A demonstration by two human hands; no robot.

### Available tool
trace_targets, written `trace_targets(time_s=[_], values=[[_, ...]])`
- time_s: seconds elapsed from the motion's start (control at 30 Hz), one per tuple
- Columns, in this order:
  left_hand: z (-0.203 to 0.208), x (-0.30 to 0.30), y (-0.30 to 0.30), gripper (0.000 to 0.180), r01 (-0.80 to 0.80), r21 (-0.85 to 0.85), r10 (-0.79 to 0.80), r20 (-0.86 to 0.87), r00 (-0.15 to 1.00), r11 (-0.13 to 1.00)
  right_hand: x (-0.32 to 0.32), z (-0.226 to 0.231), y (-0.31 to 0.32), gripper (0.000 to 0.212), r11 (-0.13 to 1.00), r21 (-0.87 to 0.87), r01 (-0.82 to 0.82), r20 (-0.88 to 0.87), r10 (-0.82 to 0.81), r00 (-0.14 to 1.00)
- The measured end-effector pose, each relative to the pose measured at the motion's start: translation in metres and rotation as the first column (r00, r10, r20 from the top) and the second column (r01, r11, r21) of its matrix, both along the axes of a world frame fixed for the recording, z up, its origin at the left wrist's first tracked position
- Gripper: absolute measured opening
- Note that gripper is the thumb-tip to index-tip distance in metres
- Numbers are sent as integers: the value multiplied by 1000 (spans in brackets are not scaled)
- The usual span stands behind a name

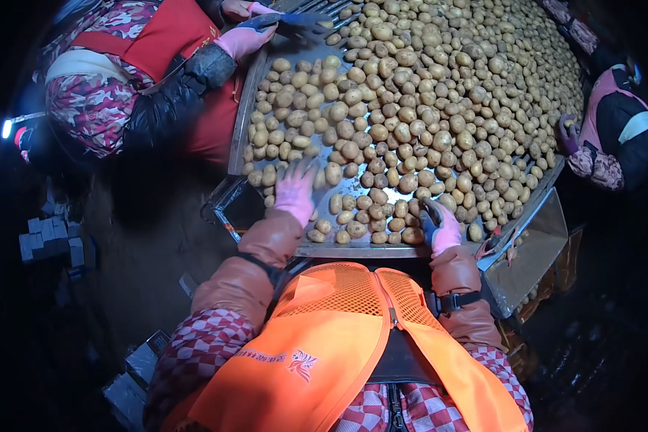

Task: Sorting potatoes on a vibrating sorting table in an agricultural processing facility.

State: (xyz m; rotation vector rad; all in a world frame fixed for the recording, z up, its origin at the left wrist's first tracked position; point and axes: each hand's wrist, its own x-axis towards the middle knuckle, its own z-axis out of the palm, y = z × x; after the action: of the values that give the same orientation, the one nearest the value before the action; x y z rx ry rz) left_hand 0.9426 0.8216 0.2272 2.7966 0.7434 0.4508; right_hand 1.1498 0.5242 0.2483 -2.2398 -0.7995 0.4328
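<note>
Loose potatoes cover most of a metal sorting table in front of me. My left hand, in a pink glove with greyish fingers, reaches over the table's near left part. Its fingers are stretched out and slightly blurred, next to several potatoes, with none seen in its grip. My right hand, gloved in pink and dark blue, rests at the near edge. Its fingers are apart and bent a little beside a small group of potatoes; the palm side is hidden.
A person in a red apron works at the left side with gloved hands over the table. Another person in a pink vest stands at the right. An open cardboard box sits below the right corner. White boxes lie at the left.
</note>
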Motion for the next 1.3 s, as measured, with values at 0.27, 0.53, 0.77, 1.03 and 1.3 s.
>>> trace_targets(time_s=[0.27,0.53,0.77,1.03,1.3], values=[[40,24,-27,48,-225,-146,175,-291,940,963,-13,14,14,51,993,-93,-67,71,73,995],[41,122,18,52,238,-33,-237,-299,924,971,-36,17,35,47,893,-269,-361,100,398,912],[7,22,3,53,115,-10,-109,-416,903,993,-21,11,-23,30,970,139,200,-190,-172,967],[-1,-15,-22,42,-2,-115,-24,-222,975,993,-12,6,-1,29,986,157,60,-137,-38,990],[0,-46,-40,49,-377,-134,324,-303,896,917,38,-8,56,60,965,-262,-11,280,86,956]])
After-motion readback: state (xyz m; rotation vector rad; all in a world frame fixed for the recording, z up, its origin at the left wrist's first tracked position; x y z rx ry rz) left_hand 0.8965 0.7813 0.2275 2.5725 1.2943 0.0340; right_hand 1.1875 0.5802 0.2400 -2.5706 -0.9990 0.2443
